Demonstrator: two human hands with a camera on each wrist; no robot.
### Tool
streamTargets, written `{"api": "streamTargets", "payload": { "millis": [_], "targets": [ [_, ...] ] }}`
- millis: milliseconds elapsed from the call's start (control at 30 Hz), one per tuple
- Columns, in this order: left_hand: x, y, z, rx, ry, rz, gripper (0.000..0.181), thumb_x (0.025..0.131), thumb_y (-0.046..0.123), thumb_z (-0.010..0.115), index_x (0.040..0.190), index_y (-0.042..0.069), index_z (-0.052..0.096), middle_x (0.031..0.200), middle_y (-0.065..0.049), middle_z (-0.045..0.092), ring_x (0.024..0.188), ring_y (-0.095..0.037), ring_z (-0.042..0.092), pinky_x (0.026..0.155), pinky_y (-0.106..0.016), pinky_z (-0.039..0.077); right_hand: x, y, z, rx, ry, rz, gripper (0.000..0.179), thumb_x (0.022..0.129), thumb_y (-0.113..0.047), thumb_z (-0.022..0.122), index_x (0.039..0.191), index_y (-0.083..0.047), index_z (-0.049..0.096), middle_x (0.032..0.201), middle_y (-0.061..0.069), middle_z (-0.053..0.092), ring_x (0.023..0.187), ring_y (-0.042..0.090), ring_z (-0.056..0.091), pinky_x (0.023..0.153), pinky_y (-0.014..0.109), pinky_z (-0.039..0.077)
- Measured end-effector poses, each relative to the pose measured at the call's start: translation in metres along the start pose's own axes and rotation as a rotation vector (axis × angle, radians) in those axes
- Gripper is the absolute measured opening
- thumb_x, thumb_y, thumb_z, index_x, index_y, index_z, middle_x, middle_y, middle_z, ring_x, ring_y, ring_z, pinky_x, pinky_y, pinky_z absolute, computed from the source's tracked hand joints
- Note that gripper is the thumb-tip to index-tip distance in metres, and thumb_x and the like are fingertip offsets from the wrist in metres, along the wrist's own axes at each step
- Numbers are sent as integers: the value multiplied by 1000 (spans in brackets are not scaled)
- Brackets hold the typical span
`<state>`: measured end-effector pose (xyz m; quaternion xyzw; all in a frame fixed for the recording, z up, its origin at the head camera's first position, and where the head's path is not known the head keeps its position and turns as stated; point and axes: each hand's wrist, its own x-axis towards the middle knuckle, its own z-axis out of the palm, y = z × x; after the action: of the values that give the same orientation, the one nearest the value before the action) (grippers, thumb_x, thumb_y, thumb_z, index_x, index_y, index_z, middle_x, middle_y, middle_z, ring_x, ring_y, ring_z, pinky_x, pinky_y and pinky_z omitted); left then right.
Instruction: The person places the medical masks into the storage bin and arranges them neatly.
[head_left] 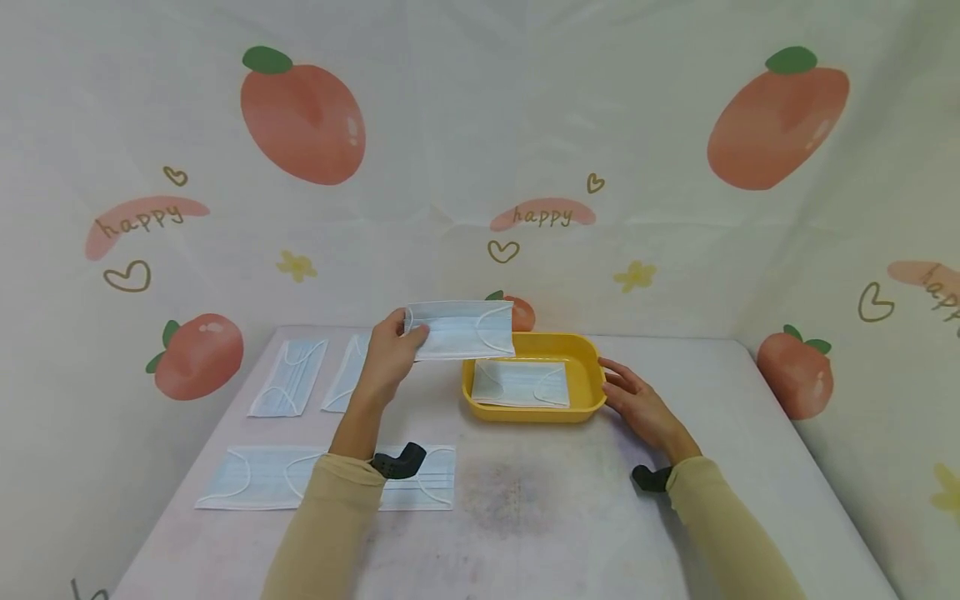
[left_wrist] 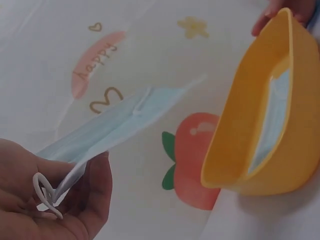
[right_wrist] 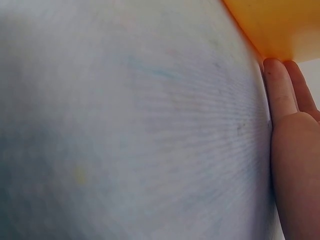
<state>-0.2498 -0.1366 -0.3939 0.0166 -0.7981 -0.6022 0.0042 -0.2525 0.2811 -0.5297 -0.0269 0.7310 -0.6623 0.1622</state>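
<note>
My left hand [head_left: 387, 354] pinches a light blue face mask [head_left: 465, 330] by its left end, thumb on the near face. The mask hangs in the air just above the left rear rim of a yellow tray [head_left: 585, 411]. In the left wrist view the held mask [left_wrist: 120, 120] appears edge-on, an ear loop [left_wrist: 42, 192] by the palm. Another face mask [head_left: 521, 383] lies flat inside the tray. Against the tray's right side, my right hand [head_left: 643, 410] rests its extended fingers. The right wrist view shows those fingertips [right_wrist: 276, 70] at the yellow wall.
Two masks lie lengthwise at the back left, one [head_left: 288, 377] fully visible, the other [head_left: 347, 375] partly behind my left hand. Nearer me, a mask [head_left: 255, 477] and another [head_left: 427, 479] lie crosswise, partly covered by my left arm. A printed cloth [head_left: 450, 167] hangs behind the table.
</note>
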Motion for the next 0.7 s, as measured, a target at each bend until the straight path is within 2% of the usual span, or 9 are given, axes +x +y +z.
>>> {"api": "streamTargets", "payload": {
  "millis": [133, 433, 700],
  "targets": [
    [6, 4, 12, -7, -25, -34, 42, 106, 20, 52, 146, 9, 50, 138, -16, 60, 119, -31, 65, 103, -44, 57, 0, 0, 0, 23, -4, -7, 66, 104, -32, 59, 161, -20, 28, 165, 22, 26, 128, 9, 54, 99, 11, 50],
    [19, 4, 41, -94, -80, -134, 45, 106, 19, 54, 149, 9, 46, 139, -16, 59, 119, -31, 66, 101, -41, 57, 1, 0, 1, 50, -8, -13, 66, 104, -30, 59, 161, -20, 28, 164, 21, 26, 124, 4, 54, 98, 10, 50],
    [24, -2, 66, -63, -95, -194, 47, 105, 27, 55, 146, 2, 50, 131, -14, 65, 111, -25, 67, 104, -41, 56, 1, 0, 1, 49, -3, -8, 65, 104, -30, 58, 161, -20, 28, 164, 21, 27, 125, 6, 54, 99, 11, 50]
  ]
}}
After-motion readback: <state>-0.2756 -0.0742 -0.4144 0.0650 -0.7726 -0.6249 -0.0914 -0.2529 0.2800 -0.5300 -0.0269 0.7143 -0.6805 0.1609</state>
